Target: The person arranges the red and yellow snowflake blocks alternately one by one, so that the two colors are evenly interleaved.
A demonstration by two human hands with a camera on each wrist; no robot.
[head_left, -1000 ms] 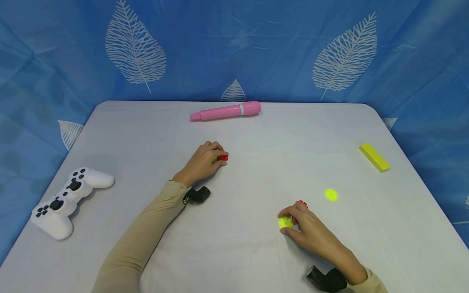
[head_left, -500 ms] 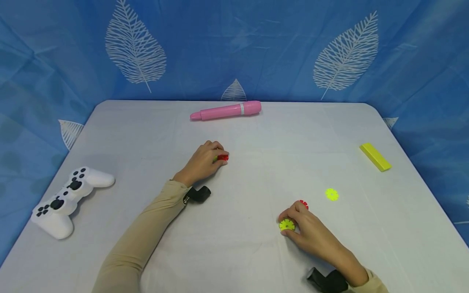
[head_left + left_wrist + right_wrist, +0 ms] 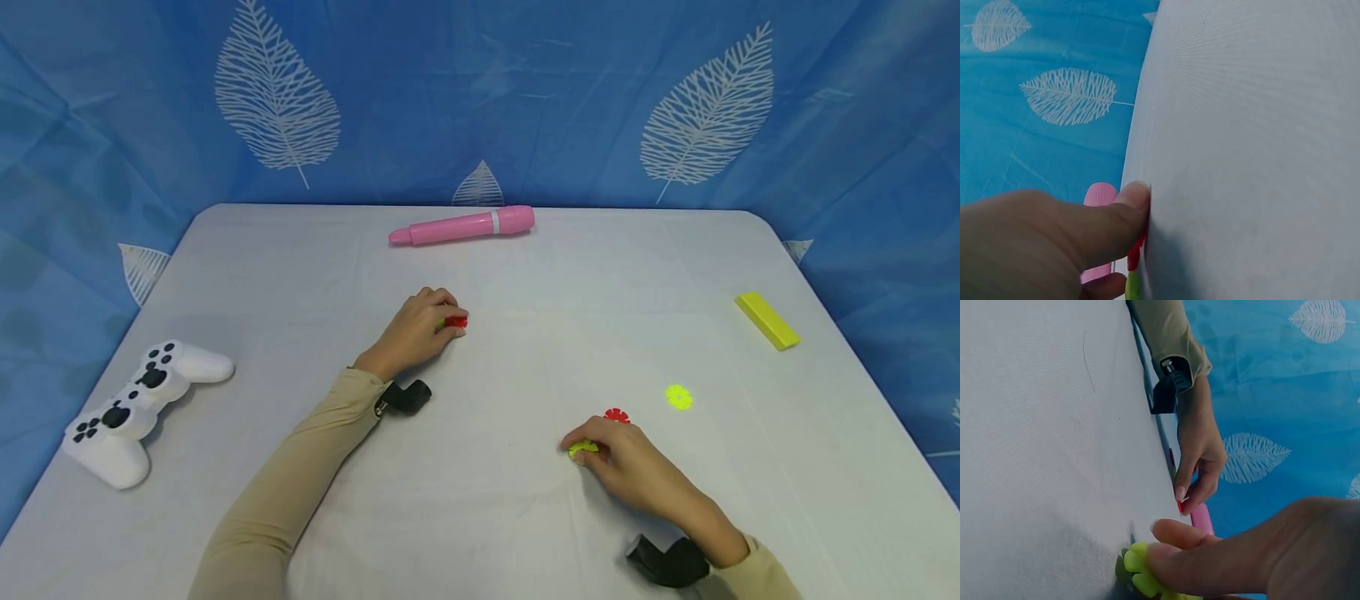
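Observation:
In the head view my left hand (image 3: 416,333) pinches a red snowflake disc (image 3: 457,322) low over the middle of the table. A green piece (image 3: 1132,286) lies against that red disc in the left wrist view; most of both is hidden by the fingers. My right hand (image 3: 637,467), nearer the front, holds a yellow-green snowflake disc (image 3: 582,449) between thumb and fingers, tilted so its face shows only narrowly. Just behind the right knuckles lies another red disc (image 3: 617,415), partly covered. Farther right a second yellow disc (image 3: 678,397) lies flat on the table.
A white game controller (image 3: 142,412) rests at the left side of the white-covered table (image 3: 480,517). Toward the back edge lies a thick pink pen (image 3: 461,226). Near the right edge is a yellow block (image 3: 768,321). Blue leaf-print cloth (image 3: 480,92) hangs behind.
The yellow-green disc in my right hand has turned from facing the head camera to nearly edge-on. That hand shifted slightly left, uncovering more of the red disc behind. My left hand stays put.

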